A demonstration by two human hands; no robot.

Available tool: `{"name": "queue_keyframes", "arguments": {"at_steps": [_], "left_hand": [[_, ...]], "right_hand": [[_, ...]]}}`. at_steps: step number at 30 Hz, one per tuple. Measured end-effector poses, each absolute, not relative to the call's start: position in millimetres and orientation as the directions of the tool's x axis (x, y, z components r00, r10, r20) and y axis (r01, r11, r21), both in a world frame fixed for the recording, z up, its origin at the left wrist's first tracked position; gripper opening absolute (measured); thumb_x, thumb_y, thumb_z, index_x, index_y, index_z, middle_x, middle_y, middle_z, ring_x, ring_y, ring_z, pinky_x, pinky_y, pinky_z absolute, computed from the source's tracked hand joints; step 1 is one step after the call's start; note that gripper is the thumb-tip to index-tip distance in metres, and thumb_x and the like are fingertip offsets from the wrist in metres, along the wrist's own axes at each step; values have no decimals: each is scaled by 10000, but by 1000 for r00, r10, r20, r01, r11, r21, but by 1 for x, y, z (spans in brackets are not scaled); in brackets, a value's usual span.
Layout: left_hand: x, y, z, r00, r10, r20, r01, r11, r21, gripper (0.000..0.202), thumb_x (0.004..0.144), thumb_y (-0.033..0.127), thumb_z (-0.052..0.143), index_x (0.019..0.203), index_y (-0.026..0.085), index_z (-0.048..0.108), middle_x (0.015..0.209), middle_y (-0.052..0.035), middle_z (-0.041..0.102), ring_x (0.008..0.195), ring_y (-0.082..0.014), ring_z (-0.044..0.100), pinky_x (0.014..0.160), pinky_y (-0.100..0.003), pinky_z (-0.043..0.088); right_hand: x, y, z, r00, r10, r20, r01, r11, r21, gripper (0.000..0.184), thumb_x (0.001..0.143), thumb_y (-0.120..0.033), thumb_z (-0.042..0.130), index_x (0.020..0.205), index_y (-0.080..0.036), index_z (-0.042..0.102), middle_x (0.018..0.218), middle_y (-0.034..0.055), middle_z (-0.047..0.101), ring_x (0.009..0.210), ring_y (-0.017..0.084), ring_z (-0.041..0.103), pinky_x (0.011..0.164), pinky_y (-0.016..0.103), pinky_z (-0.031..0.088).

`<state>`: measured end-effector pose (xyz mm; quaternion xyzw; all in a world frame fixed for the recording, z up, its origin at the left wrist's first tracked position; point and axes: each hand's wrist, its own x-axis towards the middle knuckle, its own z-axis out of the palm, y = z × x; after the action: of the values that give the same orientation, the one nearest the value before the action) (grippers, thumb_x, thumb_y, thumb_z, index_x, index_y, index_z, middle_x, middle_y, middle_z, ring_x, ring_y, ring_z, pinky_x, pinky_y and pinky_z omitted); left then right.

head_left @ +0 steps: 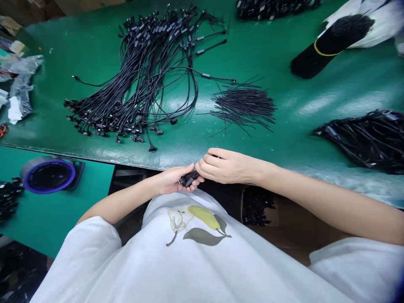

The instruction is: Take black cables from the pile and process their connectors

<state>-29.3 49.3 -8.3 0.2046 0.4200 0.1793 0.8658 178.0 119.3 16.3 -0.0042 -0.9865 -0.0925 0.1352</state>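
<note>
Lying well beyond the left hand, crumpled clear plastic bags (22, 80) sit at the edge of a green-topped workbench (259, 143), while nearer that hand, on a lower green surface, are a round holder with a blue rim (49, 174) and a small heap of black connectors (8, 198). Straight ahead of the hands, a large bundle of black cables (135, 75) lies with its connector ends fanned toward the person, seemingly to keep each end easy to reach. The left hand (173, 180) curls around a small dark plug (188, 179), held low, just above a white T-shirt with a pear print (195, 223). The right hand (229, 166) closes over the plug's nearer end, pressing against the left, though the fingers hide the exact grip. To the right lie a sheaf of short thin black wires (243, 107), a cardboard box (277, 223) holding more cables below the hand, a yellow-banded black bundle (328, 46) and a black cable heap (362, 141), apparently kept apart by type.
</note>
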Motion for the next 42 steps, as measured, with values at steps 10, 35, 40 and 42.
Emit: {"name": "queue_keyframes", "arguments": {"at_steps": [10,35,40,42], "left_hand": [[-34,44,2,642,585,-495,-21,659,752,453,890,563,508,905,120,601,754,-8,502,660,-107,466,641,-265,411],[-22,62,-29,291,850,-440,-93,483,871,397,829,542,594,817,148,554,585,52,421,506,-78,376,498,-222,299],[-19,76,-26,199,867,-458,-343,499,796,386,740,449,747,873,112,616,662,13,482,563,-73,412,484,-197,298],[-19,78,-26,191,860,-474,-395,509,765,378,727,426,768,872,109,619,641,27,451,557,-66,402,485,-191,302]], "right_hand": [[172,115,5,-946,-73,315,49,930,365,221,993,-179,375,819,-177,510,656,-17,483,608,134,412,688,317,319],[219,176,-24,-524,777,348,680,628,-379,313,1007,-311,370,1145,-188,622,1137,97,627,1068,199,546,907,337,419],[234,243,-61,-211,957,199,931,259,-259,237,939,-251,488,1051,-137,663,1124,145,606,977,253,538,814,349,403],[232,249,-68,-219,949,224,943,265,-201,230,942,-234,455,992,-134,657,1068,147,606,945,250,527,799,344,382]]}}
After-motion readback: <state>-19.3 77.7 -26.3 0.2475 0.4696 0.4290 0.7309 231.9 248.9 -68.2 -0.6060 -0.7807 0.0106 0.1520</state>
